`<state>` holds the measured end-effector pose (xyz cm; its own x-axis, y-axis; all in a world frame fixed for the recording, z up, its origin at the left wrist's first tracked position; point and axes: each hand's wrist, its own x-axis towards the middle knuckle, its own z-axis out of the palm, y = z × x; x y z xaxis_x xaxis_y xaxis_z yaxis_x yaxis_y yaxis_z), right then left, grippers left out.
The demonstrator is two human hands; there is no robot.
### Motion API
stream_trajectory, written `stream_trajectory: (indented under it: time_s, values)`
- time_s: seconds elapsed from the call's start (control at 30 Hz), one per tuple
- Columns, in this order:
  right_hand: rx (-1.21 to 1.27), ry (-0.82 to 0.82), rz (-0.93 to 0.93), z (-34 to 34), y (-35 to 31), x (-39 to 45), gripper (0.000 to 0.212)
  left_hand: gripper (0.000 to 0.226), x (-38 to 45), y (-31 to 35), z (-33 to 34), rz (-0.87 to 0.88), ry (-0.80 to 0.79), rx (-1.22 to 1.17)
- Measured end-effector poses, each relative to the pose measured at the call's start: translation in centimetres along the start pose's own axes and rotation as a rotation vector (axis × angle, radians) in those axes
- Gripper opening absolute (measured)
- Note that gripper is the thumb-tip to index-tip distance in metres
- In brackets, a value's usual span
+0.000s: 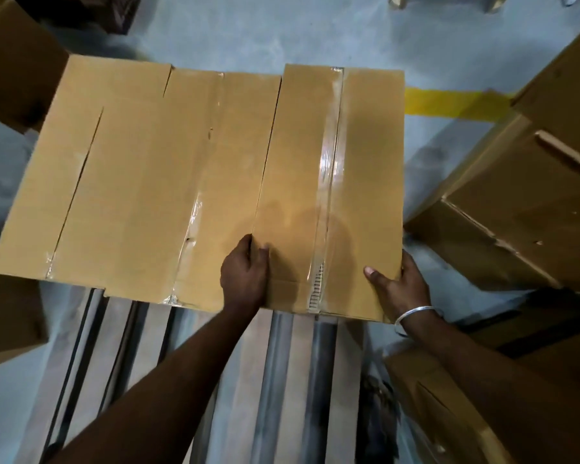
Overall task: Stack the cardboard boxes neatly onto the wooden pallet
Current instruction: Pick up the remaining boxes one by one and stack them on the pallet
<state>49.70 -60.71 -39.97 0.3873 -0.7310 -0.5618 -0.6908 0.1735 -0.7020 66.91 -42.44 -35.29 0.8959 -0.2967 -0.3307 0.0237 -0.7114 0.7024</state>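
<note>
I see the taped box (332, 182) lying flat across the far end of the wooden pallet (282, 380), and I hold it at its near edge from both sides. My left hand (245, 272) grips the near left corner, thumb on top and fingers curled down into the seam against the neighbouring box (215, 182). My right hand (395, 283) clasps the near right corner, thumb on the lid, fingers wrapped round the side. A third box (114, 169) sits flush to the left in the same row. More cardboard boxes (533, 182) crowd close on the right, almost touching my right hand. A yellow floor line (449, 102) runs beyond them.
</note>
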Motion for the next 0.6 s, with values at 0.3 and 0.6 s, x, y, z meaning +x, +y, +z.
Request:
stream_trajectory:
  time_s: [0.3,0.6]
  values:
    - [0.054,-0.040,0.049,2.3,2.5,1.3,0.077,0.059,1.5,-2.5,0.8,-0.022,-0.125,0.214]
    - [0.125,-0.068,0.067,2.7,1.6,0.6,0.078,0.042,3.0,-2.9,-2.8,-0.173,-0.198,0.202]
